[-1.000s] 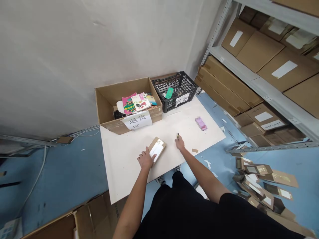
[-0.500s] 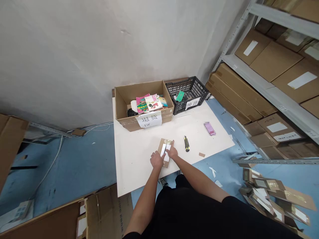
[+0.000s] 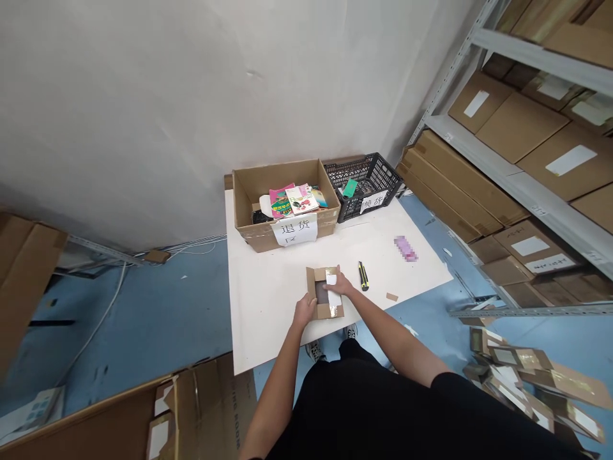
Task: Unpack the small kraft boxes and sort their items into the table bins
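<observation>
A small cardboard box (image 3: 326, 312) lies near the front edge of the white table (image 3: 268, 300), its top flaps spread apart. Inside it something dark grey shows, too indistinct to name. My left hand (image 3: 304, 310) grips the left flap and side. On the opposite side my right hand (image 3: 340, 283) holds the right flap, which carries a white label and shiny tape. Right of the box lies a yellow and black box cutter (image 3: 363, 276), touched by neither hand.
Behind stand a large carton (image 3: 249, 237) of books and a black plastic crate (image 3: 345, 211) with a green item. A pixelated purple item (image 3: 405, 248) and a cardboard scrap (image 3: 392, 297) lie at right. Shelves of boxes (image 3: 520, 124) rise on the right; opened cartons (image 3: 536, 377) litter the floor.
The small box's top flaps have been pulled apart, uncovering its inside. My hands have moved away from each other to its two sides. The view has shifted slightly.
</observation>
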### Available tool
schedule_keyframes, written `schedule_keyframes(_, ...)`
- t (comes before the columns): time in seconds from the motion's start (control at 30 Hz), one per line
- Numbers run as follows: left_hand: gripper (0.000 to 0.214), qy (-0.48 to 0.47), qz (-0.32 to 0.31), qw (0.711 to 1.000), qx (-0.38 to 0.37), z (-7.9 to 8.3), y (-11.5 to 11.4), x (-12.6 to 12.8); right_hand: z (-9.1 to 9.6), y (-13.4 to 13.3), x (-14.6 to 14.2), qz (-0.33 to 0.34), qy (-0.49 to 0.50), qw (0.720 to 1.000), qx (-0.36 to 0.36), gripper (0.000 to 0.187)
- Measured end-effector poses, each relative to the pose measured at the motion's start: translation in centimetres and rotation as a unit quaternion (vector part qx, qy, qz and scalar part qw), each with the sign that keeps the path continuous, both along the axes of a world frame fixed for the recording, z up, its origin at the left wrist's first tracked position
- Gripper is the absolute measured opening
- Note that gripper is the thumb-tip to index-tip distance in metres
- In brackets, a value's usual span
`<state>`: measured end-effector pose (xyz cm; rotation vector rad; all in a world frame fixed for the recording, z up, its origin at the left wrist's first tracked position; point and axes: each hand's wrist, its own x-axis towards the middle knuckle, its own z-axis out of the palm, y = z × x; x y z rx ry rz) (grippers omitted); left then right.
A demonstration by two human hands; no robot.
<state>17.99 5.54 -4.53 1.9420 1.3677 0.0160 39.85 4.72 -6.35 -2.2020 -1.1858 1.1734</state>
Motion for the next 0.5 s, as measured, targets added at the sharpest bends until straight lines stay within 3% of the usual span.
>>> schedule_keyframes(0.13, 0.045, -0.092, 0.108, 0.99, -0.002, -0.6, -1.7, -1.0, -0.2, -1.0, -3.5, -0.014, -0.091, 0.995, 0.032, 0.105)
schedule_keyframes(0.27, 0.044, -0.148, 0.151, 0.977, -0.01, -0.9, -2.1, -2.2, 0.0, -1.4, -4.2, -0.02, -0.041, 0.997, 0.057, 0.101)
schedule_keyframes(0.5, 0.044, -0.026, 0.165, 0.986, -0.004, -0.4, -0.4, -3.2, 1.6, -0.8, -3.8, -0.048, 0.068, 0.995, 0.061, 0.084)
